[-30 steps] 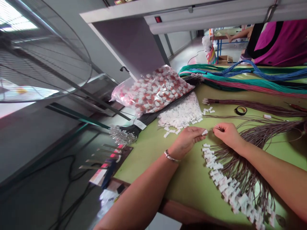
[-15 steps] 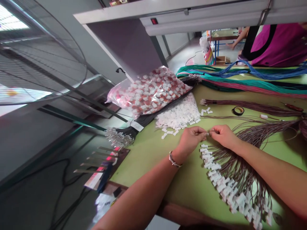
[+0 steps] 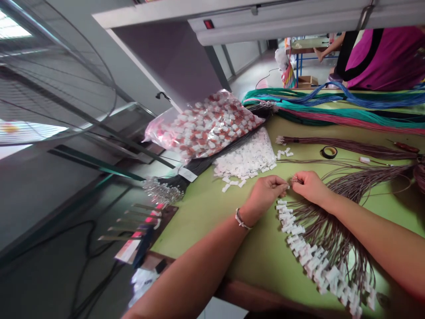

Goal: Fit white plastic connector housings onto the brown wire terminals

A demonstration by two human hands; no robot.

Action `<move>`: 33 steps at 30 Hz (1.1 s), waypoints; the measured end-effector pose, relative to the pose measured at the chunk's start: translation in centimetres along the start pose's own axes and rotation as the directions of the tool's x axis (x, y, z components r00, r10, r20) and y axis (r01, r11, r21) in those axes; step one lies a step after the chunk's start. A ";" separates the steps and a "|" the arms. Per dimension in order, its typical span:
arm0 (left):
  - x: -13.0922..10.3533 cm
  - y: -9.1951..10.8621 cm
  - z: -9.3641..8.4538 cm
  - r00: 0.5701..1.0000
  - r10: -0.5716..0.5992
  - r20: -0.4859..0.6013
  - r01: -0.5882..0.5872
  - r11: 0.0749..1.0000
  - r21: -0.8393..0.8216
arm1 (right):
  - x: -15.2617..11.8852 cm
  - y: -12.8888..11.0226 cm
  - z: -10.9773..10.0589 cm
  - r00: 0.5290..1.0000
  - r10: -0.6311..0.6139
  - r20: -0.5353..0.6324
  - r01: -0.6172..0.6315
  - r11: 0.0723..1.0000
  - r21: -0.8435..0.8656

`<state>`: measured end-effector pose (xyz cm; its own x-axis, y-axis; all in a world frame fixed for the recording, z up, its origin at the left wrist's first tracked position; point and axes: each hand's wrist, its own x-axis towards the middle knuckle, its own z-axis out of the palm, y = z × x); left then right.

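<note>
My left hand [image 3: 268, 191] pinches a small white connector [image 3: 287, 187], mostly covered by the fingertips. Just to its right, my right hand [image 3: 307, 185] is closed on thin brown wire ends, with a narrow gap between the two hands. Below them, a curved row of white connectors [image 3: 312, 259] on brown wires [image 3: 345, 199] fans out over the green table [image 3: 206, 226]. Loose white connectors [image 3: 245, 155] lie heaped in a clear bag behind my left hand, some spilled in front of it.
A bag of white and orange parts [image 3: 212, 128] lies behind the heap. Black wires [image 3: 195, 167] run beneath it. A tape roll [image 3: 329, 152], a screwdriver [image 3: 405, 146] and green, blue and pink wires [image 3: 345, 113] lie farther back. Beyond sits a person [image 3: 388, 57].
The view has shifted slightly. My hands stay close together in nearly the same place, and the white piece at my left fingertips has tilted a little.
</note>
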<state>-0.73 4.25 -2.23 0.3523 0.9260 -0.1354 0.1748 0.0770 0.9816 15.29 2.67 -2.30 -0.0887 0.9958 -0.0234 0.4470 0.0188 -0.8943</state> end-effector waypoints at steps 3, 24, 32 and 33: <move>-0.1 -0.3 0.8 0.996 -0.013 -0.088 0.011 1.000 -0.028 | 0.0 0.0 0.1 0.999 -0.019 -0.045 0.016 0.998 -0.060; -0.1 -0.3 -0.9 0.944 0.330 0.031 -0.314 0.862 0.398 | 0.0 -0.2 -0.3 0.997 0.067 0.034 -0.071 0.990 0.123; -0.5 -0.5 -0.3 0.904 0.408 0.128 -0.396 0.686 0.610 | 0.2 0.3 0.1 0.998 0.054 0.022 -0.055 0.996 0.075; -0.4 -0.6 -0.2 0.904 0.412 0.110 -0.389 0.693 0.607 | 0.2 0.3 0.1 0.999 0.053 0.013 -0.054 0.996 0.066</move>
<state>-1.16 3.91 -2.76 0.4915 0.8288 0.2674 0.5418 -0.5314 0.6512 15.28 2.86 -2.63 -0.0764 0.9941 -0.0767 0.3910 -0.0409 -0.9195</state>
